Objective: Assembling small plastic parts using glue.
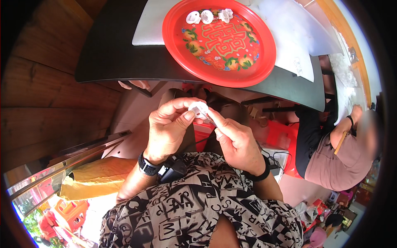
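Note:
My left hand [167, 126] and my right hand [235, 140] meet just below the table edge, both pinching one small white plastic piece [198, 109] between fingertips. Each wrist wears a dark band. Ahead on the dark table [111, 53] lies a round red tray [219, 41] printed with fruit and an ornament. Three similar small white pieces [206, 16] rest at the tray's far rim. My patterned black-and-beige shirt fills the lower middle of the view.
A white sheet [289, 29] lies under and beside the tray. Another person [343, 149] in a mauve top sits at the right, an arm raised. Red plastic stools [281, 136] stand under the table. A yellow bag [95, 177] lies lower left beside wooden boards.

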A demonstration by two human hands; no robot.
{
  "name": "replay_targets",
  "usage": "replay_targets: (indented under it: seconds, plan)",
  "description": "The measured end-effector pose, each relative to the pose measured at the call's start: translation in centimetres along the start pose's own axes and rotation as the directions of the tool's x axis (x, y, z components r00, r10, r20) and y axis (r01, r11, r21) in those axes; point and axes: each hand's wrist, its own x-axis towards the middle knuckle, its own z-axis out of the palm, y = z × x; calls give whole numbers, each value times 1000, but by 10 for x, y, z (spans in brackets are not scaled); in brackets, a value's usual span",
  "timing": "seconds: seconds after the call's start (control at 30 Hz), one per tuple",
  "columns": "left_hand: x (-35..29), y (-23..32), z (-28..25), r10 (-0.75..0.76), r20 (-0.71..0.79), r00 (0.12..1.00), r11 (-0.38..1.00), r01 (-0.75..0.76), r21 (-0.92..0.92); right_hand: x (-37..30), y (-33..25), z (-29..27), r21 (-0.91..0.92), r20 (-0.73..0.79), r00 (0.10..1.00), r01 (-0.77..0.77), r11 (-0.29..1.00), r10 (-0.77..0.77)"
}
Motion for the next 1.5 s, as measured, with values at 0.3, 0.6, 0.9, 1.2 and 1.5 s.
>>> replay_targets:
  seconds: [0.3, 0.6, 0.9, 1.2, 1.5]
  plan:
    - [-3, -3, 0, -12, -1, 1000, 998, 11, -56, -2, 4, -5, 307, 135, 981, -177, 935, 141]
    - [-4, -3, 2, -44, -69, 997, 999, 45, 13, -2, -2, -10, 116, 140, 975, -191, 975, 174]
    - [-6, -1, 5, -55, -122, 991, 989, 71, 128, -3, -10, -7, -184, 99, 985, -122, 975, 142]
    - [-7, -2, 5, 7, -114, 993, 974, 19, 224, -3, -10, -1, -207, 93, 988, -102, 973, 123]
    - [-5, -6, 3, 86, -61, 994, 956, -65, 284, 1, -15, -3, -341, 160, 978, -72, 937, 133]
